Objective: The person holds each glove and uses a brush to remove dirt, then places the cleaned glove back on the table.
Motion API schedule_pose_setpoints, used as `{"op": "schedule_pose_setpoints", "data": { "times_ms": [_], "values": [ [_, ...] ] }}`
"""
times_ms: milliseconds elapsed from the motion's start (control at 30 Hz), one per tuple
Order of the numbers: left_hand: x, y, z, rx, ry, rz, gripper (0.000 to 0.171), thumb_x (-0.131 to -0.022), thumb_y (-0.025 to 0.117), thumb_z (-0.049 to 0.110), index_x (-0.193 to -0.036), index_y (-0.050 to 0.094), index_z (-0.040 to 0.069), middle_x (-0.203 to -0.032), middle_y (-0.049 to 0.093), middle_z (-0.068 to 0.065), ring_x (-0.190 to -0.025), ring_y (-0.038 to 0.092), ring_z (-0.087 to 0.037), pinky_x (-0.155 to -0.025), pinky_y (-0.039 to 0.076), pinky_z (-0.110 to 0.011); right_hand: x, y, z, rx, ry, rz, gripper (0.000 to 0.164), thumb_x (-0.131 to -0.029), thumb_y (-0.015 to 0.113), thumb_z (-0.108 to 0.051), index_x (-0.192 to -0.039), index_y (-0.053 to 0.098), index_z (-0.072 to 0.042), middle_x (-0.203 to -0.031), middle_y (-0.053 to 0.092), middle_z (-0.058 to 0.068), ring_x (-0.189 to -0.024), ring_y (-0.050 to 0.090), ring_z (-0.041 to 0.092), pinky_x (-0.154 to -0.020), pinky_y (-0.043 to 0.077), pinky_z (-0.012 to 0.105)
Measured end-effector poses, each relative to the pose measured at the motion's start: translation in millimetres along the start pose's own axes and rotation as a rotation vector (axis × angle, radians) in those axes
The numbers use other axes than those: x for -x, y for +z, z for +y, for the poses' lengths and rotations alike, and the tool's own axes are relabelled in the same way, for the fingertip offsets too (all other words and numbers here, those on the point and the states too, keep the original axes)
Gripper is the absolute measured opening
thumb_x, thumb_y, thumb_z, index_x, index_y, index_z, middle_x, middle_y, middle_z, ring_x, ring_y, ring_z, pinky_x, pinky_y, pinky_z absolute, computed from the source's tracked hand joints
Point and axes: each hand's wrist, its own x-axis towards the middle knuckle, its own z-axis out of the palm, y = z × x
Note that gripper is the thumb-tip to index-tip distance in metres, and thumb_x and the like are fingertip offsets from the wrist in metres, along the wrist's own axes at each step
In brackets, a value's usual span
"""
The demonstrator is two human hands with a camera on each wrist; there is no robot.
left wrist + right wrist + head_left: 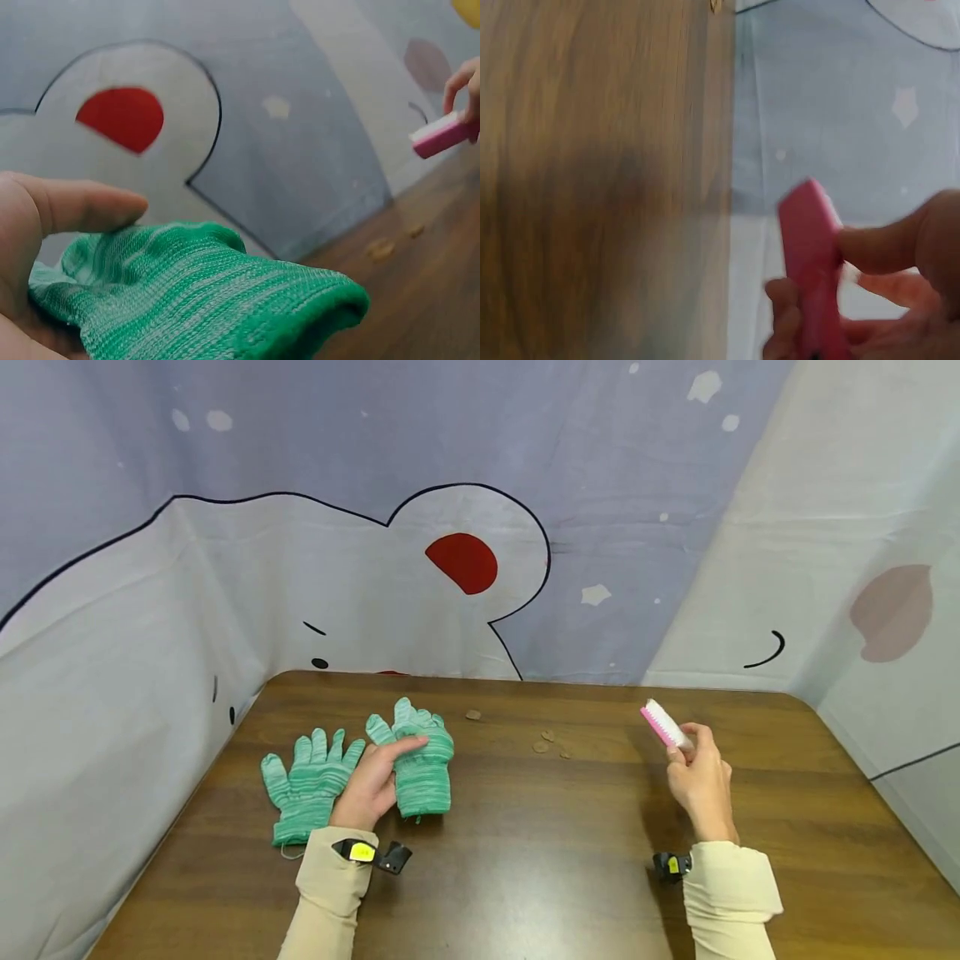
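My left hand (375, 781) holds a green knitted glove (423, 772), thumb across its front and the other fingers behind it. In the left wrist view the glove's cuff (330, 307) points to the right. To the left, a matching green glove (307, 785) lies flat on the table, fingers pointing away. Over the table's right side my right hand (703, 777) grips a small pink brush (666, 727) with white bristles, raised off the surface. The right wrist view has its pink back (810, 255) between thumb and fingers.
Several small brown flat bits (542, 747) lie on the wooden table (517, 852) between the hands. A printed cloth (600, 527) hangs behind the table and along its sides.
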Motion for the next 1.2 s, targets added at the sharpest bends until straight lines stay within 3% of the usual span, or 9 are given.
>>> {"op": "schedule_pose_setpoints", "data": {
  "times_ms": [100,267,400,467,533,800,1067,1200],
  "values": [
    [-2.0,-8.7,-3.6,-0.119,-0.004,0.093,0.040,-0.083,0.065,0.007,-0.117,0.047,-0.003,-0.100,0.062,-0.005,-0.091,0.061,-0.016,-0.083,0.049,-0.031,-2.9,-3.0,9.7,0.046,-0.045,-0.080,0.043,-0.091,0.048,-0.012,-0.130,0.035,0.001,-0.105,0.055,0.029,-0.097,0.051,0.043,-0.077,0.040,0.053],
    [-4.3,-17.0,-7.4,-0.475,-0.026,0.253,0.062,-0.078,0.070,0.008,-0.128,0.037,-0.010,-0.130,0.043,-0.020,-0.116,0.044,-0.030,-0.093,0.042,-0.039,-5.0,-5.0,21.5,0.101,-0.018,-0.163,0.046,-0.089,0.048,-0.013,-0.129,0.032,0.005,-0.113,0.048,0.032,-0.101,0.046,0.045,-0.080,0.039,0.054],
    [-4.8,-21.4,-6.5,-0.650,-0.067,0.300,0.086,-0.080,0.069,0.013,-0.141,0.012,-0.009,-0.147,0.015,-0.025,-0.133,0.018,-0.038,-0.105,0.026,-0.049,-6.7,-6.3,26.1,0.119,0.027,-0.199,0.049,-0.088,0.046,-0.013,-0.130,0.029,0.006,-0.118,0.043,0.036,-0.106,0.043,0.048,-0.084,0.038,0.056],
    [-4.2,-21.9,-5.7,-0.719,-0.078,0.313,0.094,-0.081,0.068,0.016,-0.143,0.001,-0.006,-0.149,0.005,-0.024,-0.136,0.009,-0.039,-0.108,0.019,-0.050,-7.6,-7.1,27.6,0.123,0.043,-0.212,0.051,-0.088,0.046,-0.013,-0.131,0.028,0.006,-0.119,0.042,0.037,-0.107,0.042,0.048,-0.085,0.037,0.057],
    [-3.6,-21.5,-4.5,-0.803,-0.087,0.326,0.096,-0.082,0.068,0.019,-0.144,-0.002,-0.005,-0.150,0.002,-0.024,-0.136,0.005,-0.040,-0.108,0.017,-0.052,-8.2,-8.0,29.1,0.127,0.052,-0.225,0.052,-0.088,0.047,-0.014,-0.132,0.027,0.006,-0.120,0.041,0.038,-0.107,0.042,0.048,-0.085,0.037,0.057],
    [-0.2,-14.8,-4.7,-1.144,-0.095,0.408,0.092,-0.081,0.069,0.031,-0.142,0.013,-0.009,-0.142,0.024,-0.030,-0.127,0.026,-0.047,-0.099,0.032,-0.055,-5.5,-5.9,35.5,0.172,0.000,-0.226,0.050,-0.083,0.059,-0.016,-0.120,0.038,0.010,-0.109,0.052,0.033,-0.097,0.050,0.045,-0.077,0.042,0.052],
    [5.9,-6.9,-8.4,-1.279,-0.118,0.482,0.097,-0.078,0.071,0.038,-0.139,0.013,-0.012,-0.130,0.040,-0.034,-0.110,0.046,-0.046,-0.082,0.043,-0.056,-7.8,-5.0,33.3,0.200,0.008,-0.235,0.042,-0.080,0.066,-0.020,-0.106,0.050,0.009,-0.096,0.059,0.025,-0.088,0.053,0.041,-0.069,0.044,0.047],
    [5.4,-2.0,-11.0,-1.346,-0.084,0.534,0.090,-0.077,0.072,0.040,-0.132,0.025,-0.013,-0.109,0.054,-0.032,-0.089,0.057,-0.043,-0.063,0.047,-0.051,-9.4,-7.8,32.6,0.211,0.018,-0.235,0.043,-0.079,0.066,-0.022,-0.106,0.051,0.008,-0.094,0.059,0.025,-0.086,0.053,0.040,-0.066,0.044,0.045]
  ]
}}
